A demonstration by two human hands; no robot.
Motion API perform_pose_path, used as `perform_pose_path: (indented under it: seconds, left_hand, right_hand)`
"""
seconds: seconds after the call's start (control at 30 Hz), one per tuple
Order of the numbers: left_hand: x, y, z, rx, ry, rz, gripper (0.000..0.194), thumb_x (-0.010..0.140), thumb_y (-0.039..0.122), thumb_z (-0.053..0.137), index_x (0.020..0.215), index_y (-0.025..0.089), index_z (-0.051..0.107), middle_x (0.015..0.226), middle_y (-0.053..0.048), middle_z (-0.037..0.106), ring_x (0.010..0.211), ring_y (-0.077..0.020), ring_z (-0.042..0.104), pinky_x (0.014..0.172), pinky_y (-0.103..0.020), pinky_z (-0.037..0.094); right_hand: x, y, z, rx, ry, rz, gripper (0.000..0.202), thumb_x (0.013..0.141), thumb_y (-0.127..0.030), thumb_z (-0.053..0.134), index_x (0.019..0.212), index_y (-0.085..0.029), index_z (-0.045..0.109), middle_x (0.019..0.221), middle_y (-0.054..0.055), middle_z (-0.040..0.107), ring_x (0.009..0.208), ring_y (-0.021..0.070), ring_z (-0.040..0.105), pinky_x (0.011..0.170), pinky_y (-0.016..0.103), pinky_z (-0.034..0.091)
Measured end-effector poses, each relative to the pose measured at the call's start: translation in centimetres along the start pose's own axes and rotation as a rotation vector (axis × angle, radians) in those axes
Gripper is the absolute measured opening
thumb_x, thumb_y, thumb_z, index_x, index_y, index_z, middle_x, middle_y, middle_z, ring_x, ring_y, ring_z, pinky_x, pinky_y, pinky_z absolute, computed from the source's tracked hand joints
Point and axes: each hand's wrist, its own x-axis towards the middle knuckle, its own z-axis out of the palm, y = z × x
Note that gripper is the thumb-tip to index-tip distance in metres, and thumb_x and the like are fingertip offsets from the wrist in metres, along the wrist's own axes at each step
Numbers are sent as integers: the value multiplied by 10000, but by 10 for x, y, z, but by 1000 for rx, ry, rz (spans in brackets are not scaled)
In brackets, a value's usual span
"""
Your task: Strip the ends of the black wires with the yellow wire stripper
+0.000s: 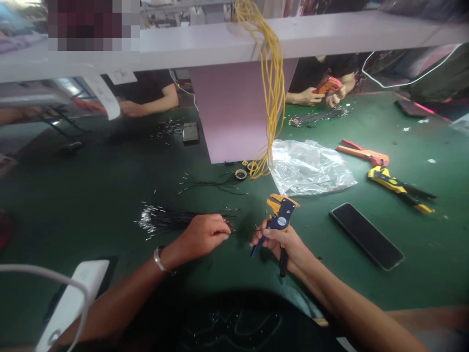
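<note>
A bundle of thin black wires (172,220) with bright metal tips lies on the green table. Over its right end is my left hand (205,234), palm down, thumb and fingers pinched near the wire ends; what sits between the fingertips is too small to tell. My right hand (280,239) grips a blue and yellow wire stripper (284,212) upright, jaws pointing up and left. A short dark piece shows by the right fingertips. A few loose black wires (212,184) lie beyond the bundle.
Yellow wires (273,88) hang from the shelf (205,41) beside a pink panel (234,112). Further right are a clear plastic bag (311,166), orange pliers (366,152), a yellow-black tool (394,183) and a phone (366,235). A white power strip (75,298) lies front left. Other people's hands work across the table.
</note>
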Motion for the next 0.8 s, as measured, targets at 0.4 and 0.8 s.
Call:
perform_pose_path:
  seconds: [0.4, 0.8]
  left_hand:
    - [0, -9, -28, 138, 53, -73, 231, 855, 210, 527, 760, 186, 736, 749, -25, 664, 685, -127, 599, 656, -242, 422]
    - [8, -20, -26, -312, -42, -401, 167, 715, 258, 610, 707, 134, 722, 600, -12, 653, 551, -113, 541, 540, -227, 385]
  right_hand:
    - [2, -3, -3, -28, 24, -21, 85, 712, -203, 733, 752, -203, 658, 717, 24, 627, 687, 223, 647, 771, 442, 520]
    - [3, 0, -3, -40, 24, 15, 105, 693, -180, 752, 744, -186, 660, 703, 24, 647, 684, 231, 665, 761, 449, 526]
